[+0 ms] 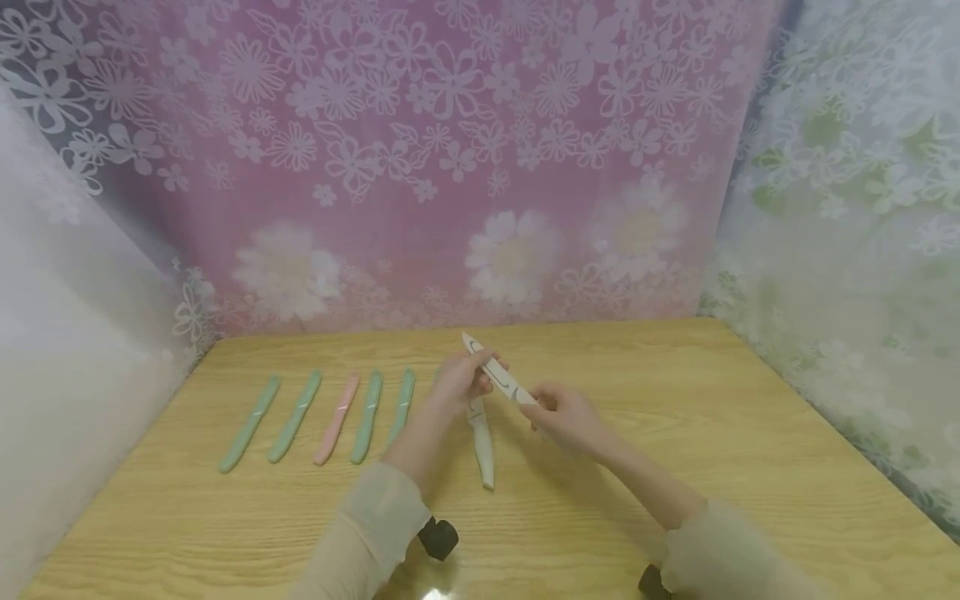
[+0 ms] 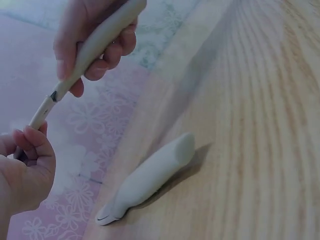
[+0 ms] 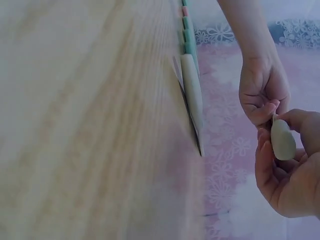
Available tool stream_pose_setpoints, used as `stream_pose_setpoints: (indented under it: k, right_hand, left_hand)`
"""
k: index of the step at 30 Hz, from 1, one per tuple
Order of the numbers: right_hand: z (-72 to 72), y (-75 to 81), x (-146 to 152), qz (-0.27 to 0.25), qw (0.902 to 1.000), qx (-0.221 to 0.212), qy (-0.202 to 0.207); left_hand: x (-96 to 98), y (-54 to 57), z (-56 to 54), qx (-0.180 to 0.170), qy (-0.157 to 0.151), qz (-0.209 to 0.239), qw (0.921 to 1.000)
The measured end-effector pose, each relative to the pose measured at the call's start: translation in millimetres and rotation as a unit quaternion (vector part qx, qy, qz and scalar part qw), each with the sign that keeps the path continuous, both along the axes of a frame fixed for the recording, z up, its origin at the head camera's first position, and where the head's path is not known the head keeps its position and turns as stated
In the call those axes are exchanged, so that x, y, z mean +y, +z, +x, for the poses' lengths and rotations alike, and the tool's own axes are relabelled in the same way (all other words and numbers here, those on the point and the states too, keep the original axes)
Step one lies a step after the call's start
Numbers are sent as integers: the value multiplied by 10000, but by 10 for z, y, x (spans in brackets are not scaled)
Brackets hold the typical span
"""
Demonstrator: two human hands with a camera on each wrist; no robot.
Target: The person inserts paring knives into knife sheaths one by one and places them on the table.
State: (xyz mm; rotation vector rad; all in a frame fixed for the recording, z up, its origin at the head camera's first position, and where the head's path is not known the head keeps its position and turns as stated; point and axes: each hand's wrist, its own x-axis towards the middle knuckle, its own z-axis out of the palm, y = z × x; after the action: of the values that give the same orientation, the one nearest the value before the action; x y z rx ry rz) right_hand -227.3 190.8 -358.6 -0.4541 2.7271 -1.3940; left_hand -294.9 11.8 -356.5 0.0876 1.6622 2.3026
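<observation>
Above the table, both hands share one knife (image 1: 508, 382) with a cream handle (image 2: 102, 37) and a pale blade part printed with dark curved lines. My left hand (image 1: 459, 379) pinches it along the patterned part, below the tip, which points up and to the left. The right hand (image 1: 567, 415) is wrapped around the handle, whose rounded butt end shows in the right wrist view. Beneath the hands, a second cream-handled knife (image 1: 483, 446) lies on the wood, its handle toward me. The left hand hides its far end in the head view.
Left of the hands, a row of green knives (image 1: 250, 425) with one pink knife (image 1: 337, 419) lies across the wooden table (image 1: 150, 517). The left forearm partly covers the nearest green ones. Floral curtains (image 1: 420, 167) hang behind and at both sides.
</observation>
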Motion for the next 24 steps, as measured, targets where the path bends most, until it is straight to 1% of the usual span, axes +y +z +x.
stream_pose_setpoints:
  k: [2, 4, 5, 7, 9, 12, 14, 17, 19, 21, 24]
  right_hand:
    - [-40, 47, -5, 562, 9973, 424, 196]
    - [-73, 93, -24, 1096, 9905, 746, 354]
    - [-87, 112, -38, 1321, 9869, 836, 399]
    - [-119, 136, -77, 1636, 9825, 780, 432]
    - [-155, 134, -115, 1824, 9805, 616, 387]
    - [-215, 107, -142, 1745, 9841, 278, 187]
    - [-257, 83, -136, 1660, 9860, 123, 16]
    - [-319, 50, -123, 1703, 9852, 62, -191]
    - [-353, 27, -127, 1851, 9823, 23, -302]
    - [-376, -4, -150, 2048, 9782, -60, -338]
    - [-391, -54, -199, 2246, 9736, -234, -340]
  left_hand:
    - [-7, 35, -13, 95, -6, -284, 9996]
    - [-10, 63, -28, 205, -12, -551, 9983]
    - [-13, 72, -35, 271, -5, -684, 9973]
    - [-26, 80, -46, 310, 15, -900, 9955]
    - [-61, 72, -52, 453, -13, -1256, 9910]
    - [-143, 48, -59, 739, -66, -1797, 9809]
    - [-207, 35, -59, 929, -49, -2125, 9727]
    - [-304, 25, -45, 1074, 51, -2368, 9656]
    - [-380, 27, -11, 1171, 105, -2627, 9577]
    - [-465, 5, 12, 1399, 73, -2945, 9453]
    - [-592, -27, 47, 1792, 45, -3518, 9188]
